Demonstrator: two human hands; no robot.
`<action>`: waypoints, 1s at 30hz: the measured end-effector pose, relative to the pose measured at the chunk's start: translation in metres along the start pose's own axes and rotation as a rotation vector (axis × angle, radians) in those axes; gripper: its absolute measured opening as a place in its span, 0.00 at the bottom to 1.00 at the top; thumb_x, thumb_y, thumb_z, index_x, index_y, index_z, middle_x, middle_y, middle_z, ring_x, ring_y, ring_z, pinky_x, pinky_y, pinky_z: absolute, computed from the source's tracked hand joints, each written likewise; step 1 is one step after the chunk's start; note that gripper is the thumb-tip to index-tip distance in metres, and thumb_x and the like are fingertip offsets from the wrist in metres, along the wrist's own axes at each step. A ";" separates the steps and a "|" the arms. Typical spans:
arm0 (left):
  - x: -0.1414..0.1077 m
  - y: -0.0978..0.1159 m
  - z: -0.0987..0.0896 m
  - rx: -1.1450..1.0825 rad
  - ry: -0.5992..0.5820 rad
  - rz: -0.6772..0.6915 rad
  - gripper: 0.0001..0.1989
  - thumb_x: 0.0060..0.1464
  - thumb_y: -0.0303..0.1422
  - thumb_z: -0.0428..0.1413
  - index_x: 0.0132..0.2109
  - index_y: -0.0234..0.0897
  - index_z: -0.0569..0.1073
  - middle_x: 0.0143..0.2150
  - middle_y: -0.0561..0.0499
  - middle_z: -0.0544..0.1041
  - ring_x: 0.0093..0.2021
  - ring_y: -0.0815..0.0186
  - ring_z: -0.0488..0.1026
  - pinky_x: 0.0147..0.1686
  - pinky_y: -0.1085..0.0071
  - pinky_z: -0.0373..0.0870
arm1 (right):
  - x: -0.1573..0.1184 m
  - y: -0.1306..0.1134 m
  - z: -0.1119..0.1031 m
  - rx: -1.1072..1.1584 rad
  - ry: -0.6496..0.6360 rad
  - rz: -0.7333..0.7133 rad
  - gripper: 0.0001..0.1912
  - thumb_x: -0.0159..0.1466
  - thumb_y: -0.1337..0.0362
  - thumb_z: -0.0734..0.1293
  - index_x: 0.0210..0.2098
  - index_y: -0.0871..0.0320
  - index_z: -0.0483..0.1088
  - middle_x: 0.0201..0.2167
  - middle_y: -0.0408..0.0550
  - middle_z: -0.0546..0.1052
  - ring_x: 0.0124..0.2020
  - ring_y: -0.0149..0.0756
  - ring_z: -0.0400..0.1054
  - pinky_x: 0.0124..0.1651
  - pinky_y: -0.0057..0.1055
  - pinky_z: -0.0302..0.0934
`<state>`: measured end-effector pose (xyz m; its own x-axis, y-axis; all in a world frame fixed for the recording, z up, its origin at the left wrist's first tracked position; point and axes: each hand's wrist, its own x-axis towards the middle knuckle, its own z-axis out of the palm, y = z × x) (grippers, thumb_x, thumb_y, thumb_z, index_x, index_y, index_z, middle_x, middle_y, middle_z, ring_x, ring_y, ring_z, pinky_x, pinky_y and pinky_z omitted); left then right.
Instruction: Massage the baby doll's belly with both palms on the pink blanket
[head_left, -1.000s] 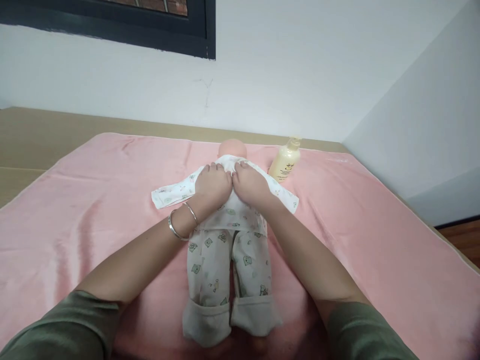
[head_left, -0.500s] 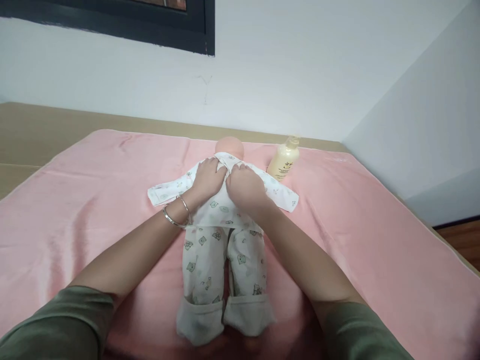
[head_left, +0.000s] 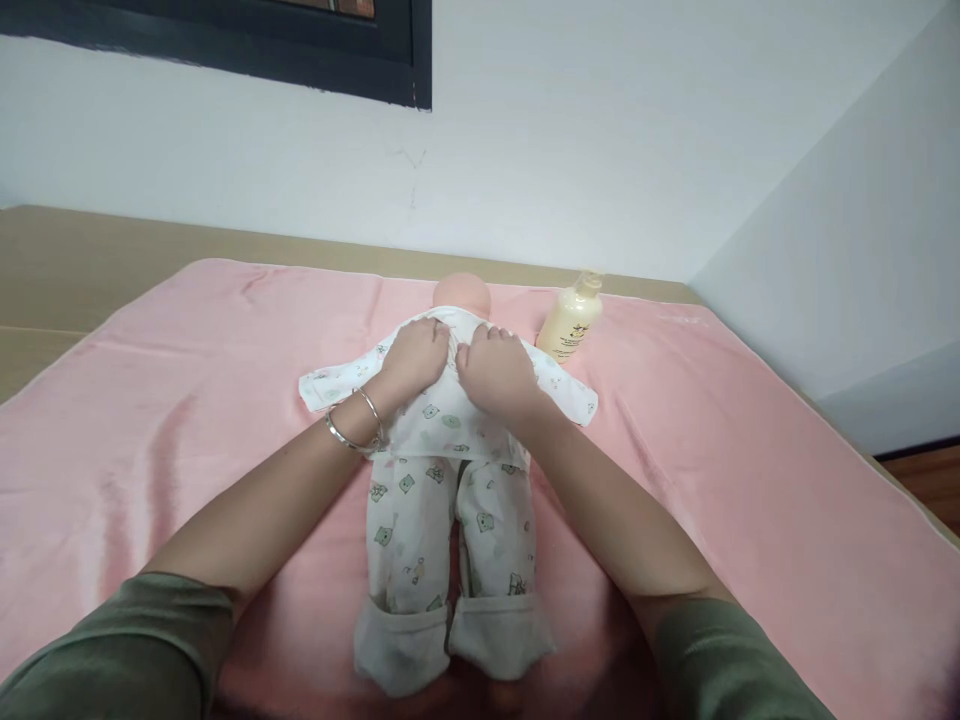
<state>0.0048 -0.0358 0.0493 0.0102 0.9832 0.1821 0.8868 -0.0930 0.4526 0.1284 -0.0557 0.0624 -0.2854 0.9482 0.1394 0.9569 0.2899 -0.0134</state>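
Observation:
A baby doll, of which the bald head point(head_left: 463, 293) shows at the far end, lies stretched out in a white printed shirt point(head_left: 442, 420) and matching trousers point(head_left: 491, 520) with turned-up cuffs. The shirt's sleeves spread to both sides. My left hand point(head_left: 418, 355), with bracelets at its wrist, is closed on the shirt's upper front, left of the middle. Opposite it, just to the right, my right hand point(head_left: 496, 372) is also closed on the shirt fabric. A narrow strip of gathered cloth shows between the two hands. The fingertips are mostly hidden.
Beneath the doll is a pink cloth point(head_left: 247, 430) on a wooden surface point(head_left: 90, 250). A pale yellow bottle point(head_left: 571, 318) stands just beyond the right sleeve. At the back rises a white wall point(head_left: 525, 150) with a dark window frame point(head_left: 360, 70).
The shirt's neckline flap, folded and raised between my hands before, now lies flatter. My hands have shifted slightly, the right one a little away from the left.

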 end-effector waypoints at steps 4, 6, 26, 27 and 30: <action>0.006 -0.010 0.005 -0.111 0.033 -0.072 0.23 0.67 0.34 0.36 0.40 0.34 0.75 0.47 0.38 0.81 0.46 0.54 0.76 0.49 0.60 0.70 | -0.010 -0.017 0.001 -0.001 -0.024 0.034 0.26 0.67 0.68 0.59 0.61 0.78 0.65 0.51 0.77 0.75 0.54 0.59 0.70 0.56 0.49 0.62; 0.005 -0.011 0.010 -0.107 0.087 -0.053 0.22 0.66 0.35 0.37 0.41 0.34 0.76 0.47 0.37 0.81 0.47 0.53 0.76 0.50 0.59 0.69 | -0.001 -0.008 0.005 0.081 0.017 0.005 0.24 0.69 0.67 0.56 0.59 0.75 0.68 0.53 0.75 0.75 0.56 0.58 0.70 0.58 0.50 0.61; -0.003 -0.004 0.018 0.050 0.152 0.027 0.19 0.66 0.32 0.40 0.50 0.31 0.75 0.51 0.36 0.79 0.56 0.49 0.74 0.60 0.54 0.66 | 0.035 0.040 0.023 0.437 0.020 0.034 0.35 0.70 0.46 0.55 0.64 0.68 0.64 0.65 0.65 0.69 0.68 0.55 0.59 0.69 0.48 0.52; -0.008 0.001 0.018 0.073 0.154 0.045 0.19 0.66 0.31 0.41 0.51 0.30 0.74 0.52 0.34 0.78 0.58 0.48 0.73 0.61 0.53 0.65 | 0.035 0.042 0.021 0.444 0.004 0.033 0.35 0.70 0.45 0.55 0.63 0.67 0.64 0.63 0.64 0.71 0.66 0.55 0.61 0.67 0.47 0.54; -0.023 0.015 0.020 0.085 0.163 0.108 0.18 0.66 0.30 0.43 0.56 0.29 0.71 0.58 0.33 0.74 0.63 0.46 0.68 0.64 0.51 0.62 | 0.034 0.048 0.012 0.436 -0.061 0.039 0.32 0.71 0.45 0.55 0.61 0.63 0.67 0.60 0.61 0.74 0.61 0.54 0.67 0.60 0.44 0.60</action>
<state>0.0269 -0.0572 0.0344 0.0383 0.9292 0.3677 0.9205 -0.1761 0.3490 0.1634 -0.0078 0.0544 -0.2647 0.9616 0.0722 0.8587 0.2691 -0.4361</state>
